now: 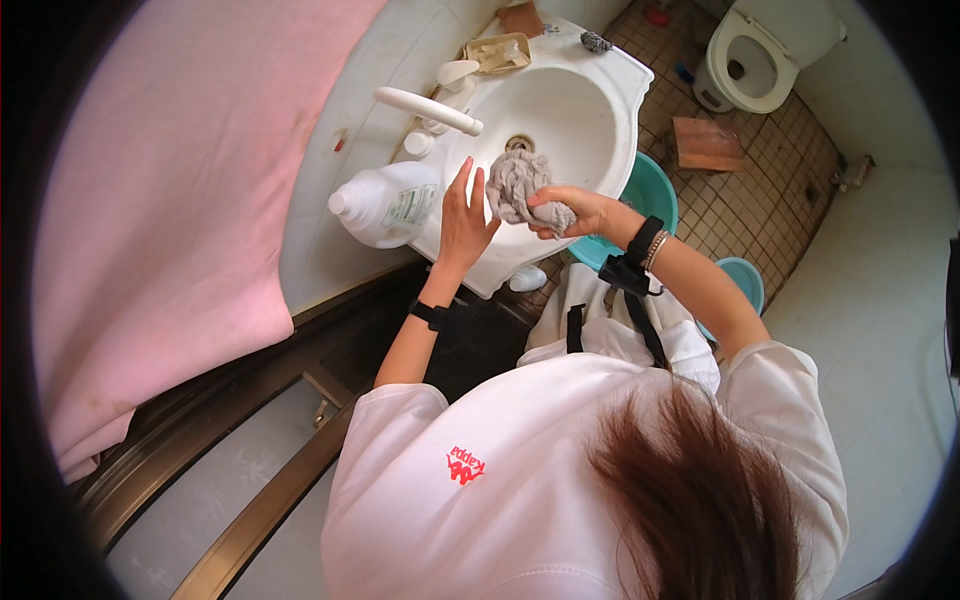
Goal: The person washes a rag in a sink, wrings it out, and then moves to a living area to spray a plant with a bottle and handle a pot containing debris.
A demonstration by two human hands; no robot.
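A bunched grey cloth (518, 185) hangs over the near side of the white washbasin (585, 100), just below the drain. My right hand (572, 210) is closed round its lower right end, thumb on top. To the left of the cloth, my left hand (466, 222) has its fingers stretched out and apart. Its fingers come close to the cloth's left side; whether they touch it I cannot tell. Over the bowl reaches the white faucet spout (430, 108).
Left of the basin stands a large white bottle (385, 205). A soap dish (498, 53) and a dark scrubber (596, 42) rest on the rim. Below are a teal tub (655, 195) and a smaller blue bucket (742, 278). A toilet (760, 60) stands at the back right.
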